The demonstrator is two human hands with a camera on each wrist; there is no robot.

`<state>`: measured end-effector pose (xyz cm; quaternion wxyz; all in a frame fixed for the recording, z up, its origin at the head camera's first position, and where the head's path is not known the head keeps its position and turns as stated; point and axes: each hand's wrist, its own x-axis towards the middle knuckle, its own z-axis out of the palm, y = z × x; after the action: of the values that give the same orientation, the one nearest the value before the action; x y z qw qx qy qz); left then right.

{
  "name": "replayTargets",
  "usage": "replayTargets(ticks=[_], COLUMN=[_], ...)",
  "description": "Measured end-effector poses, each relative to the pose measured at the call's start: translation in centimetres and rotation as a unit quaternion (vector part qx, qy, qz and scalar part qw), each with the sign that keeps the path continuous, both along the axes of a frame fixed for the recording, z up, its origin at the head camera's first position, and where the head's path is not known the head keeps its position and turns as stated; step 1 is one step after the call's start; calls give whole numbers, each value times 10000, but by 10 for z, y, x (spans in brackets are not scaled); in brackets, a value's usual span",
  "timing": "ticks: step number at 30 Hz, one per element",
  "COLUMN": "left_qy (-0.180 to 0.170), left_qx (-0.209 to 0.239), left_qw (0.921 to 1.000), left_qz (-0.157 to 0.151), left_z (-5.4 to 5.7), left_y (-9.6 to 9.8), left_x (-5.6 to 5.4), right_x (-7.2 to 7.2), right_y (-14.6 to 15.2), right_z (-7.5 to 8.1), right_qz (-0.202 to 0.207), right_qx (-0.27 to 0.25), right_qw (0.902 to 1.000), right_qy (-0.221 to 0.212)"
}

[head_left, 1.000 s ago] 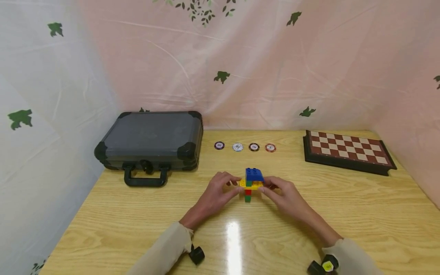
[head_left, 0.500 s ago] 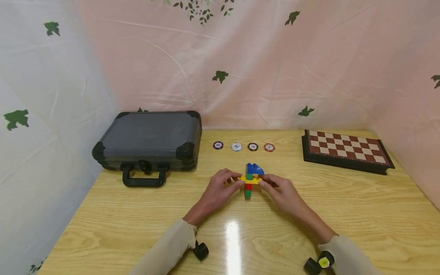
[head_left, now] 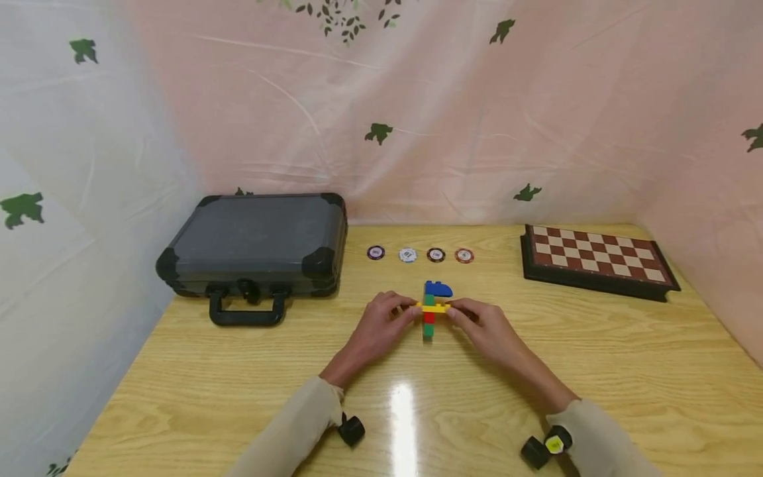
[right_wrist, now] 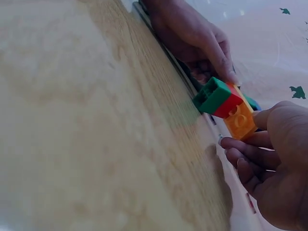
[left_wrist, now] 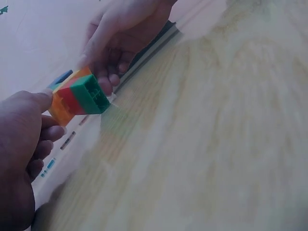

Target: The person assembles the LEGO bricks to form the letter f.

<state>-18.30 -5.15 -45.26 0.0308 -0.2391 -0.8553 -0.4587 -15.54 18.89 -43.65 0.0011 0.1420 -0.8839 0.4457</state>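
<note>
A small model of toy building bricks (head_left: 428,318) is held up at the middle of the table, between both hands. From the top it has a blue curved brick (head_left: 439,289), a green brick, a flat yellow brick (head_left: 436,309), a red brick and a green bottom brick (left_wrist: 90,94). My left hand (head_left: 381,324) pinches the yellow brick's left end between thumb and fingers. At its other end, my right hand (head_left: 485,329) pinches the same yellow brick (right_wrist: 240,121). Both wrist views show the hollow underside of the bottom brick. Fingertips behind the yellow brick are partly hidden.
A grey case (head_left: 256,245) with a black handle lies at the back left. Several poker chips (head_left: 408,255) form a row behind the model. A chequered board box (head_left: 599,258) lies at the back right. A cloth backdrop (head_left: 441,132) hangs behind the table (head_left: 208,391).
The brick model has tipped in both hands, so the blue brick's studded top shows less and its side shows more. The head view has shifted slightly. Both hands keep their pinch.
</note>
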Motion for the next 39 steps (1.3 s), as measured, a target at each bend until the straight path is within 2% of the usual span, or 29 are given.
replayTargets(ticks=[11,20,39], left_qy=[-442,-507,-482], left_qx=[-52,23,0], left_qw=[9989,9985,9983], left_qz=[145,194,327], left_z=[-2,-1,-1], left_y=[2,2,4], left_x=[-2,-2,-3], right_x=[-8,-14,-17], right_y=[-2,-3,-3], right_z=[2,3,1], right_qz=[38,66,100], right_qx=[73,77,31], right_qw=[9997,9998,9995], right_qy=[-228,-184,-298])
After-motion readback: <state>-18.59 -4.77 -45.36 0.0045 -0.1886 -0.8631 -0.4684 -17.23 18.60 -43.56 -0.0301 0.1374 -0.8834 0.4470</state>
